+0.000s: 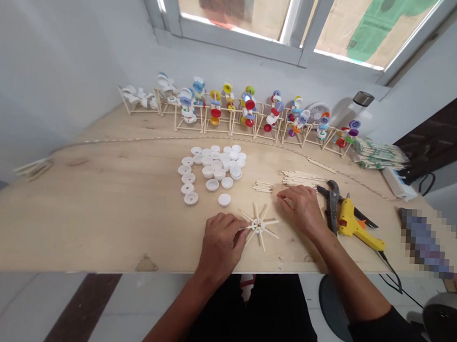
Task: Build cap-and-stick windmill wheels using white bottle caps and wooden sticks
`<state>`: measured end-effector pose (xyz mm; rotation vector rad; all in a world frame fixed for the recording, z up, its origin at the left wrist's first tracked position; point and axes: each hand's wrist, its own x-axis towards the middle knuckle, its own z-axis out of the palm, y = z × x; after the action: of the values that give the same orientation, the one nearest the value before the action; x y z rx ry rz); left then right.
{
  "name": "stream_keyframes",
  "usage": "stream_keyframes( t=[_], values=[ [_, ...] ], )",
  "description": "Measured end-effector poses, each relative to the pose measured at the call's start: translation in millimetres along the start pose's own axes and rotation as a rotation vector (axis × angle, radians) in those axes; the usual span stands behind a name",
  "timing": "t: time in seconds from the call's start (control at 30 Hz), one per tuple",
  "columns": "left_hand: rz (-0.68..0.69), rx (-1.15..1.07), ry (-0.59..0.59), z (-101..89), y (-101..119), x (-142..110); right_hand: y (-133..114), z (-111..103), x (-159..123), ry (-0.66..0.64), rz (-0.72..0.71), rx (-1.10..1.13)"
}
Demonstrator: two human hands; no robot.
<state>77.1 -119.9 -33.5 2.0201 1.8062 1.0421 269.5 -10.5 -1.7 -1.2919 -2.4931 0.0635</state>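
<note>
A star of thin wooden sticks [264, 228] is held flat just beyond the left hand's fingers [238, 233], its unevenly spaced spokes radiating from a small pale hub [257, 225], with one spoke pinched by them.

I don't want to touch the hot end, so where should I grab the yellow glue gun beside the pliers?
Probably take the yellow glue gun by its handle, coming from the near right. The handle runs that way across the table, while the narrow tip end points to the far side and the pliers crowd its left.
</note>
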Motion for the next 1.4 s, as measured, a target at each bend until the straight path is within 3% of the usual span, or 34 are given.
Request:
stream_keyframes(
  t=[0.4, 0.6, 0.97, 1.27, 1.4],
  values=[
    [-0.025, 0.007, -0.01, -0.8, 1, 0, 1, 1, -38, 0.0, 0.078, 0.052],
    [-0.033, 0.023, -0.025, -3.9, 2, -1, -10, 4, -55, 0.021, 0.128, 0.223],
    [-0.075, -0.009, -0.032, -9.4, 1, -3, -17, 15, -62, 0.104, 0.132, 0.366],
    [-0.121, 0.025, -0.056, -28.3, -9, -13, -12, 22, -64, 0.129, 0.117, 0.391],
    [-0.125, -0.071, 0.04, -37.0, -25, -18, -11, 24, -65, 0.137, 0.111, 0.383]
  ],
)
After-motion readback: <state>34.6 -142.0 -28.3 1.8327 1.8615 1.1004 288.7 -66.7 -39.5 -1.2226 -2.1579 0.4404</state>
